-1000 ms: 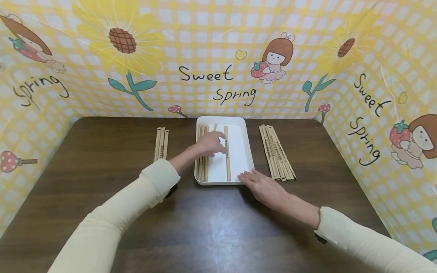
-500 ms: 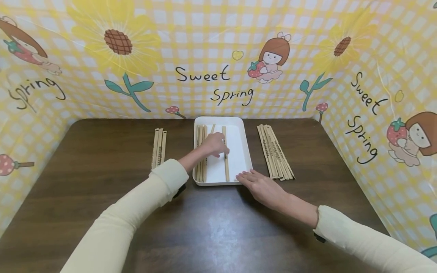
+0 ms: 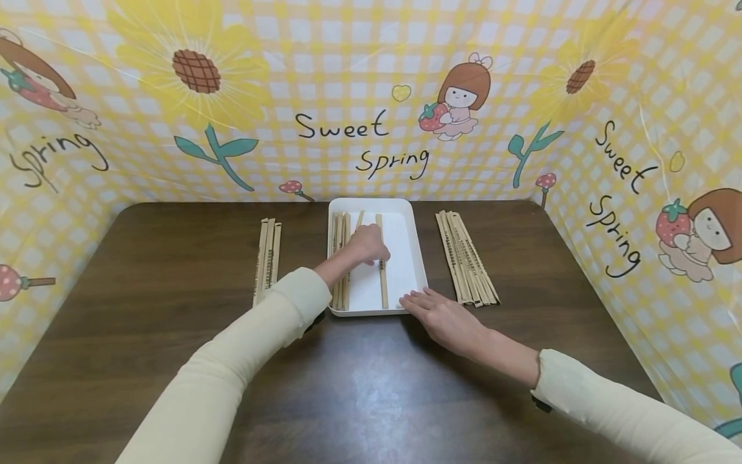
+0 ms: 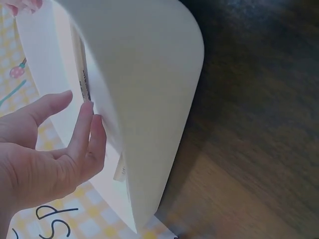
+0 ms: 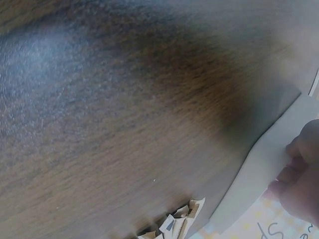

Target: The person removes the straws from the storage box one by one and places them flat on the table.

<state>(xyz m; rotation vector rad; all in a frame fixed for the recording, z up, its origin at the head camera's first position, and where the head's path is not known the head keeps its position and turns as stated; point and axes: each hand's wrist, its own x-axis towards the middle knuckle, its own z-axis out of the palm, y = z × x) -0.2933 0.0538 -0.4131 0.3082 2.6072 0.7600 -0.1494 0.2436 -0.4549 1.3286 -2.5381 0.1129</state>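
Observation:
A white rectangular tray (image 3: 404, 258) holds slim brown sticks wrapped in printed paper; whether straws or chopsticks, I cannot tell. My left hand (image 3: 368, 243) hovers inside it over a single wrapped stick (image 3: 384, 293). In the left wrist view, a fingertip meets that stick (image 4: 79, 59) while the thumb stands apart from the fingers. Several wrapped sticks (image 3: 341, 290) lie along the tray's left wall, and a slanted one (image 3: 361, 219) is partly covered by the hand. My right hand (image 3: 443, 321) rests with extended fingers on the tray's near right corner.
Left of the tray lies a small group of wrapped sticks (image 3: 269, 251), partly behind the left sleeve. A larger fanned pile (image 3: 466, 258) lies to its right. A yellow checked cloth (image 3: 348, 84) walls in the dark wooden table (image 3: 324, 386) at the back and sides.
My left hand has moved right across the tray, over the single stick, its fingers drawn closer together in the head view. My right hand keeps its place at the corner.

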